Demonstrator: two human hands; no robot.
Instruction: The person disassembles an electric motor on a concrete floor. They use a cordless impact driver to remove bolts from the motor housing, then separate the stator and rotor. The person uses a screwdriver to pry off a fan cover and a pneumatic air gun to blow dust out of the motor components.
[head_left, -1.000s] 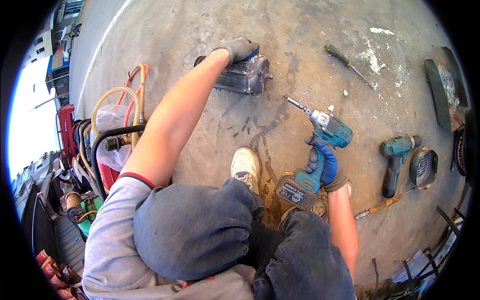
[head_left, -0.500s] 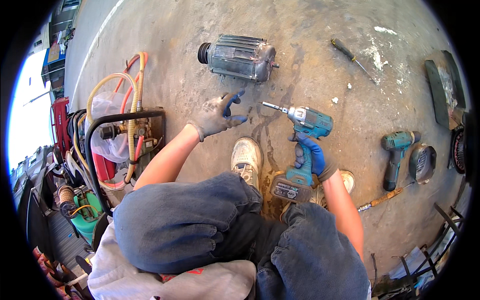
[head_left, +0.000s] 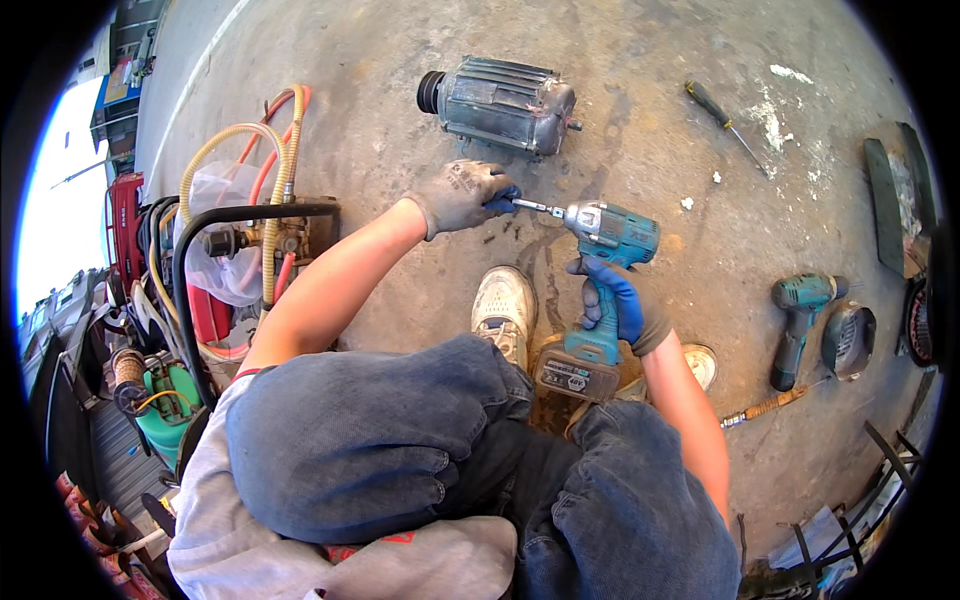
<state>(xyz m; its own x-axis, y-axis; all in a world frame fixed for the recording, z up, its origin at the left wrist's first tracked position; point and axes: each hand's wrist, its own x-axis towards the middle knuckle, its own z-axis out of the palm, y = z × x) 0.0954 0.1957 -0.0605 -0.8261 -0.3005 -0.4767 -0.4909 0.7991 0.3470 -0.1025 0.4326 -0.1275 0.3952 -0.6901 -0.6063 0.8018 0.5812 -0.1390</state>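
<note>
My right hand (head_left: 622, 300), in a blue and grey work glove, grips the handle of a teal cordless impact driver (head_left: 617, 236). The tool's battery hangs low, over the floor between my shoes. Its silver bit (head_left: 537, 207) points left. At the bit's tip, my gloved left hand (head_left: 468, 195) has its fingers closed in a pinch; whether they hold the tip or some small part there is hidden. Just beyond that hand an electric motor (head_left: 505, 105) lies on its side on the concrete, black pulley to the left and shaft end to the right.
On the right lie a screwdriver (head_left: 725, 125), a second teal drill (head_left: 803, 325), a dark metal ring (head_left: 850, 340) and a wooden-handled tool (head_left: 765, 407). A black-framed machine with hoses (head_left: 268, 240) and a green tank (head_left: 168, 420) stand on the left.
My left hand has gone from spread fingers to a pinch, moving right to the driver's bit tip. The driver has shifted slightly left. The whole view has shifted a little.
</note>
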